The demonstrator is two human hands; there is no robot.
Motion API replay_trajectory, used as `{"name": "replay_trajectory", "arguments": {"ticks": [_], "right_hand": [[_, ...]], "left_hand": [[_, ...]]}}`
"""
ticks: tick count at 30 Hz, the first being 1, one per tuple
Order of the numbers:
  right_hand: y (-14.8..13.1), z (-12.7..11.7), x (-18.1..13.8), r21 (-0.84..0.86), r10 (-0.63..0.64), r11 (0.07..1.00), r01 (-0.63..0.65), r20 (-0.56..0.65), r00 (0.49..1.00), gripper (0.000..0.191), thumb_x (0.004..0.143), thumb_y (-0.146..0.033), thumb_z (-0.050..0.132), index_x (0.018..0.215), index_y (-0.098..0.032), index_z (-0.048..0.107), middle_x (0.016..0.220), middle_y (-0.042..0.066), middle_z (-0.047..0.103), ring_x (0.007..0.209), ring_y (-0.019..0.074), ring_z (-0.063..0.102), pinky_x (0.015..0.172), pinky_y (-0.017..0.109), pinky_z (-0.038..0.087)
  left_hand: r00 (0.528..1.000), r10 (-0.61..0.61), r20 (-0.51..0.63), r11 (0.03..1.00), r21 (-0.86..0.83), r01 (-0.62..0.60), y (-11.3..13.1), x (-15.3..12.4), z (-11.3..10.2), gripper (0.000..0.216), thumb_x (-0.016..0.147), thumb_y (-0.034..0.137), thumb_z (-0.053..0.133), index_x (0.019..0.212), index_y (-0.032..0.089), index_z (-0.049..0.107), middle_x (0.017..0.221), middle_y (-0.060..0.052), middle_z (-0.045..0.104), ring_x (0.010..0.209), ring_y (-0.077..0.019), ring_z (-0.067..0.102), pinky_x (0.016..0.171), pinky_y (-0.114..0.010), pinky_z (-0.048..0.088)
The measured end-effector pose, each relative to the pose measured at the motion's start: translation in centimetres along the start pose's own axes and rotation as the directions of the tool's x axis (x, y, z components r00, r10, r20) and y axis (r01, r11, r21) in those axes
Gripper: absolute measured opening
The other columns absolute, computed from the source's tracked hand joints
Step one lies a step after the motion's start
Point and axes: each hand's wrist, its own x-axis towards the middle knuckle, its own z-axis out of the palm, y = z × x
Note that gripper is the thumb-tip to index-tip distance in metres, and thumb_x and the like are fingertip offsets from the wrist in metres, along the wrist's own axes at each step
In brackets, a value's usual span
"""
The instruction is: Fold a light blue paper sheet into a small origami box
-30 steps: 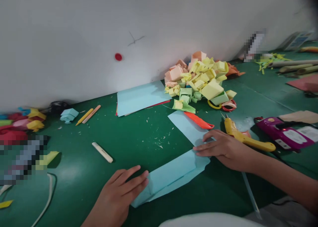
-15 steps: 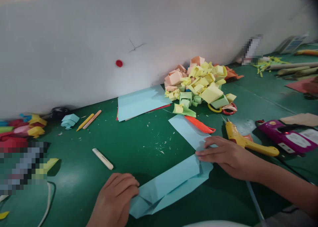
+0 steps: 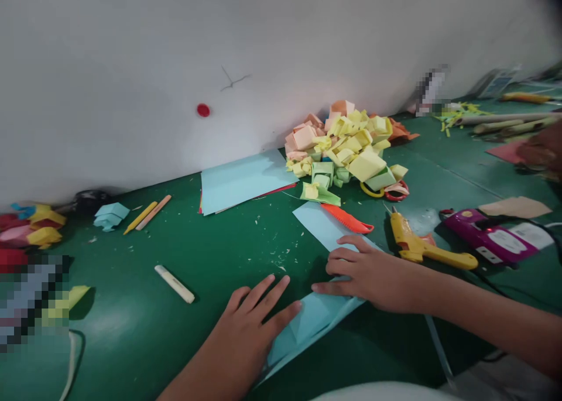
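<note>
A folded strip of light blue paper [image 3: 314,318] lies slantwise on the green table near its front. My left hand [image 3: 254,328] rests on the strip's left part, fingers apart and thumb along the top edge; it hides the left end. Over the right end, my right hand [image 3: 364,272] lies palm down with its fingers spread and the thumb on the paper. Just beyond that hand is another light blue sheet [image 3: 314,219], partly covered by it. An orange-red curved piece [image 3: 349,218] lies on this sheet.
Folded paper pieces [image 3: 351,143] are heaped by the wall, with scissors [image 3: 372,190] under them. A yellow glue gun [image 3: 408,243] and purple power strip [image 3: 487,234] lie right. Blue sheets [image 3: 246,181] are stacked at the back. A white marker [image 3: 174,284] lies left.
My left hand has moved right and forward, from gripping the strip's left end to lying on it with fingers spread. The blue paper is now pressed flatter and narrower. The view has shifted slightly.
</note>
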Motion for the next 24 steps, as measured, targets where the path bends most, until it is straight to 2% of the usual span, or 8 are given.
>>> {"name": "replay_trajectory", "arguments": {"ticks": [4, 7, 10, 14, 17, 20, 24], "right_hand": [[0.0, 0.5, -0.9, -0.057, 0.035, 0.998, -0.038, -0.05, 0.998, 0.074, 0.085, -0.003, 0.053, 0.151, -0.036, 0.046, 0.117, 0.006, 0.063, 0.117, 0.0304, 0.051, 0.108, 0.058, 0.026], [0.0, 0.5, -2.0, -0.067, 0.094, 0.993, -0.099, -0.075, 0.993, 0.078, 0.077, -0.001, 0.055, 0.146, -0.037, 0.052, 0.127, 0.006, 0.062, 0.121, 0.0331, 0.049, 0.108, 0.059, 0.025], [0.0, 0.3, -3.2, -0.072, 0.168, 0.982, -0.174, -0.082, 0.982, 0.082, 0.07, 0.003, 0.055, 0.141, -0.038, 0.057, 0.132, 0.005, 0.061, 0.124, 0.0345, 0.048, 0.108, 0.06, 0.026], [-0.1, 0.3, -4.3, -0.048, 0.266, 0.961, -0.272, -0.107, 0.958, 0.083, 0.065, 0.006, 0.053, 0.134, -0.041, 0.063, 0.134, 0.003, 0.062, 0.125, 0.0346, 0.048, 0.107, 0.064, 0.029], [-0.2, 0.6, -4.4, -0.016, 0.313, 0.948, -0.317, -0.123, 0.942, 0.082, 0.066, 0.007, 0.052, 0.13, -0.042, 0.066, 0.135, 0.003, 0.062, 0.127, 0.0344, 0.048, 0.106, 0.064, 0.031], [-0.4, 0.7, -4.3, 0.038, 0.318, 0.948, -0.316, -0.13, 0.939, 0.065, 0.079, 0.001, 0.052, 0.129, -0.038, 0.067, 0.137, 0.004, 0.061, 0.127, 0.0335, 0.048, 0.104, 0.061, 0.036], [-0.4, -0.2, -3.8, 0.124, 0.309, 0.947, -0.295, -0.112, 0.944, 0.043, 0.094, -0.016, 0.051, 0.132, -0.032, 0.066, 0.143, 0.006, 0.059, 0.13, 0.0345, 0.046, 0.105, 0.061, 0.036]], "left_hand": [[1.0, -0.026, 0.01, 1.0, 0.015, 0.025, -0.4, -0.7, -0.2, 0.089, 0.083, -0.005, 0.045, 0.155, 0.046, 0.036, 0.171, 0.0, 0.014, 0.151, -0.0357, 0.028, 0.107, -0.056, 0.039], [0.997, -0.069, -0.021, 0.997, 0.019, 0.069, -0.8, -1.9, -0.5, 0.087, 0.086, -0.005, 0.044, 0.153, 0.051, 0.038, 0.172, -0.001, 0.004, 0.152, -0.0393, 0.024, 0.103, -0.059, 0.043], [0.984, -0.15, -0.096, 0.989, 0.003, 0.15, -1.3, -3.8, -0.5, 0.078, 0.092, 0.0, 0.04, 0.15, 0.052, 0.042, 0.172, -0.001, 0.004, 0.152, -0.0409, 0.022, 0.099, -0.059, 0.047], [0.973, -0.157, -0.17, 0.987, 0.007, 0.16, -2.1, -6.5, 0.1, 0.064, 0.096, 0.01, 0.045, 0.147, 0.048, 0.05, 0.172, -0.001, 0.013, 0.151, -0.0414, 0.025, 0.096, -0.058, 0.05], [0.962, -0.18, -0.207, 0.981, 0.033, 0.19, -2.3, -7.5, 0.6, 0.052, 0.096, 0.019, 0.053, 0.14, 0.045, 0.059, 0.17, -0.001, 0.019, 0.148, -0.0424, 0.03, 0.095, -0.056, 0.049], [0.943, -0.194, -0.272, 0.976, 0.043, 0.213, -2.3, -7.3, 0.7, 0.04, 0.096, 0.023, 0.056, 0.127, 0.044, 0.069, 0.166, -0.001, 0.031, 0.143, -0.0401, 0.038, 0.095, -0.053, 0.046], [0.922, -0.134, -0.364, 0.988, 0.022, 0.153, -2.5, -5.9, 0.6, 0.031, 0.097, 0.021, 0.059, 0.116, 0.039, 0.074, 0.144, 0.0, 0.06, 0.13, -0.031, 0.051, 0.099, -0.045, 0.042]]}}
